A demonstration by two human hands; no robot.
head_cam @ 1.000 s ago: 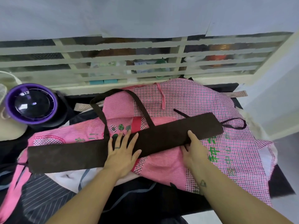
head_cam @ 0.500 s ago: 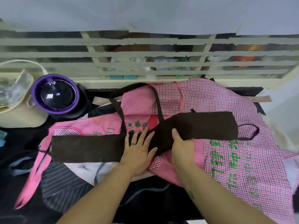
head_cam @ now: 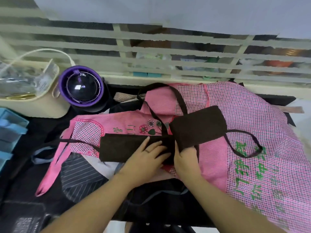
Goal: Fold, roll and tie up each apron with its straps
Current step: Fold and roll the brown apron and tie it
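Change since half a second ago: the right end of the long dark brown cloth apron (head_cam: 127, 147) has come over toward the middle. The folded strip is now doubled, its right half a flap lying slantwise across the centre.

Position: the apron lies on top of a heap of pink checked cloth aprons (head_cam: 235, 106), toward the near side of the dark table (head_cam: 43, 126), straight ahead of the person.

Left hand (head_cam: 148, 158): flat, fingers straight and spread, pressing the strip just left of the fold. Right hand (head_cam: 185, 158): thumb on top, fingers tucked under the flap's near corner, pinching it.

Risks, as judgements only:
1. The flap sits askew to the lower layer, so the long edges do not line up. Rolling from this would likely give a cone, not a cylinder.
2. The thin brown right waist strap (head_cam: 258, 145) trails in a loop over the pink cloth. The left waist strap (head_cam: 75, 140) runs off leftward, and the brown neck loop (head_cam: 180, 100) lies back over a pink bib. Any strap caught inside the roll leaves less to tie with (the waist straps matter most).
3. The heap underneath is loose and uneven. Pressure while rolling may drag pink cloth along or let the brown layers creep.
4. Lifting the left hand before the fold is flattened would probably let the flap spring open.
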